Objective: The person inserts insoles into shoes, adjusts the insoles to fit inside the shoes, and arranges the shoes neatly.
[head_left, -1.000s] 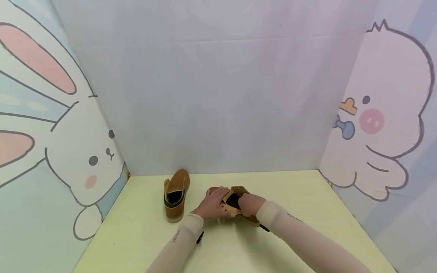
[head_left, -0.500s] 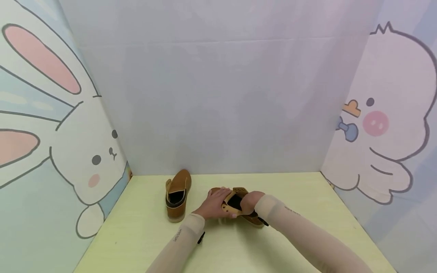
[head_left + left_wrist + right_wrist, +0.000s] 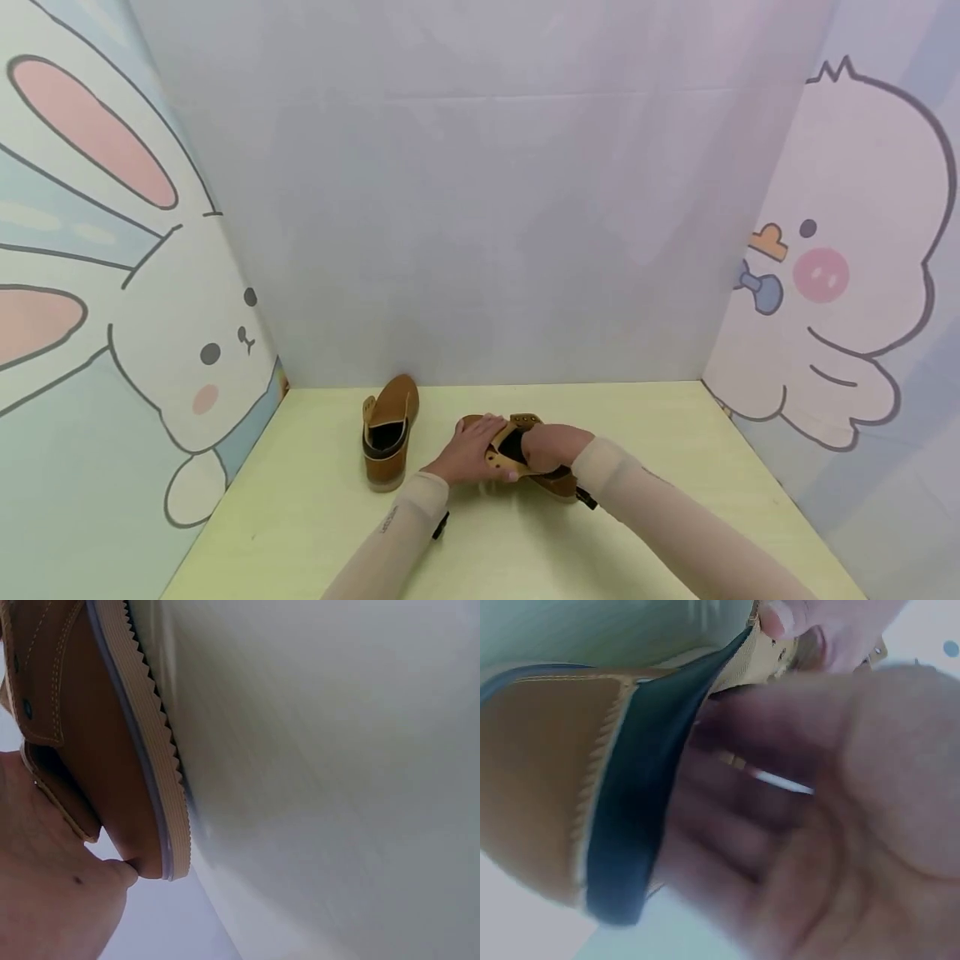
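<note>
A brown lace-up shoe (image 3: 558, 485) without laces lies sideways on the table, toe to the left, heel to the right. My left hand (image 3: 468, 450) grips its front part, fingers over the top and thumb on the near side. In the left wrist view the same shoe (image 3: 112, 757) shows its pale ridged sole. My right hand (image 3: 553, 446) reaches into the opening past the dark padded collar (image 3: 641, 787). Its fingertips are hidden inside, so whether they pinch anything is unclear. The matching shoe (image 3: 384, 468) stands upright to the left, toe toward the back wall.
The pale yellow table (image 3: 300, 533) ends at a plain light wall (image 3: 480, 250) behind the shoes. Side panels carry a cartoon rabbit (image 3: 180, 333) on the left and a cartoon chick (image 3: 847, 208) on the right.
My right hand shifts slightly within the shoe's opening, and the heel end has swung a little nearer to me. The left hand keeps its hold, and the other shoe stays put.
</note>
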{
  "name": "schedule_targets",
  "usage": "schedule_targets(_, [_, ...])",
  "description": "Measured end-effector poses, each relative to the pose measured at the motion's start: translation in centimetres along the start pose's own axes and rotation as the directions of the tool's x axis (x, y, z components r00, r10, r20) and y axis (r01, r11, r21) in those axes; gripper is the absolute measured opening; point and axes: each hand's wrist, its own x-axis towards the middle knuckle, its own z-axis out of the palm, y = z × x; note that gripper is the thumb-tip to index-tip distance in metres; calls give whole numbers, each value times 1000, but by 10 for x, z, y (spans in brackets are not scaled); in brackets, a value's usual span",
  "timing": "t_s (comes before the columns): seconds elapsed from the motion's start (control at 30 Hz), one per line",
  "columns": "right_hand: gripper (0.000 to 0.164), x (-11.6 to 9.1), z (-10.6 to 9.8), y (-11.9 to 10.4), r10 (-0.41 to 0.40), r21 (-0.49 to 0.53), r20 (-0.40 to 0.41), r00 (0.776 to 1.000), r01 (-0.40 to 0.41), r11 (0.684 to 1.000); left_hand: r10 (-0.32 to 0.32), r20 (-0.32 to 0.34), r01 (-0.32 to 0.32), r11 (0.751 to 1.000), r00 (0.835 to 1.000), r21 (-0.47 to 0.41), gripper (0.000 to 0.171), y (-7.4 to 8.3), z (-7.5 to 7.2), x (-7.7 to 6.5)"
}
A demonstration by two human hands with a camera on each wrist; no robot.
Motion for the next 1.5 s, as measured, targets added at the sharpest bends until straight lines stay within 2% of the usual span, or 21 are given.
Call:
schedule_targets(0.07, [24, 1, 2, 5, -46, 13, -152, 987, 48, 999, 10, 1, -10, 1000, 1000, -9, 102, 0, -1, 0])
schedule_targets(0.17, [14, 2, 4, 15, -49, 9, -377, 925, 57, 998, 26, -8, -26, 1000, 1000, -6, 99, 1, -2, 0])
schedule_targets(0.2, [9, 3, 6, 18, -32, 22, -416, 909, 45, 999, 27, -8, -27, 1000, 1000, 0, 99, 1, -2, 0])
schedule_targets(0.23, [8, 3, 8, 21, -7, 50, -431, 902, 32, 998, 27, -9, -27, 1000, 1000, 3, 99, 2, -2, -1])
schedule_targets(0.3, [21, 3, 11, 27, 39, 120, -421, 906, 13, 993, 27, -18, -27, 1000, 999, 3, 98, 4, -3, -4])
schedule_targets(0.37, [25, 4, 14, 32, 66, 197, -368, 927, 8, 980, 30, -37, -30, 999, 999, 15, 97, 7, -4, -8])
schedule_targets(0.43, [18, 4, 17, 36, 81, 252, -330, 941, 5, 968, 45, -73, -44, 999, 996, 21, 94, 11, -6, -11])
schedule_targets(0.5, [7, 5, 19, 40, 86, 277, -333, 939, 11, 961, 73, -130, -67, 997, 989, 45, 90, 16, -7, -13])
schedule_targets(0.53, [10, 5, 20, 41, 86, 284, -344, 935, 17, 959, 86, -159, -78, 995, 984, 59, 88, 19, -7, -15])
schedule_targets(0.67, [22, 5, 23, 44, 92, 275, -399, 913, 23, 961, 137, -287, -100, 985, 948, 138, 78, 25, -6, -18])
schedule_targets(0.83, [28, 4, 24, 43, 102, 287, -420, 902, 25, 958, 149, -403, -44, 965, 903, 258, 71, 26, -7, -22])
schedule_targets(0.93, [24, 3, 25, 40, 133, 332, -396, 909, 7, 943, 118, -449, 0, 967, 886, 254, 69, 23, -12, -25])
schedule_targets(1.0, [19, 2, 26, 36, 149, 373, -379, 913, 4, 928, 66, -459, 34, 978, 886, 206, 70, 20, -14, -27])
schedule_targets(1.07, [16, 0, 26, 32, 158, 424, -358, 920, 10, 906, -4, -458, 67, 990, 889, 121, 74, 18, -16, -28])
schedule_targets(1.13, [13, -2, 27, 28, 158, 471, -352, 923, 29, 882, -103, -435, 112, 994, 894, -4, 79, 17, -17, -30])
schedule_targets(1.17, [12, -3, 28, 26, 154, 491, -349, 924, 40, 870, -156, -416, 137, 988, 896, -75, 81, 17, -17, -32])
schedule_targets(1.23, [9, -4, 31, 22, 146, 537, -337, 930, 63, 841, -257, -369, 184, 958, 893, -221, 85, 16, -14, -32])
schedule_targets(1.3, [8, -4, 35, 19, 141, 577, -322, 936, 76, 813, -339, -323, 225, 912, 883, -343, 85, 15, -11, -32])
schedule_targets(1.37, [14, -2, 37, 17, 140, 594, -307, 941, 75, 801, -381, -293, 244, 879, 877, -410, 83, 12, -8, -31])
schedule_targets(1.43, [21, 1, 38, 17, 155, 580, -302, 941, 52, 813, -390, -282, 241, 863, 877, -443, 74, 10, -6, -29])
schedule_targets(1.5, [29, 5, 38, 17, 181, 543, -309, 934, 17, 840, -378, -277, 230, 865, 883, -445, 62, 10, -5, -28])
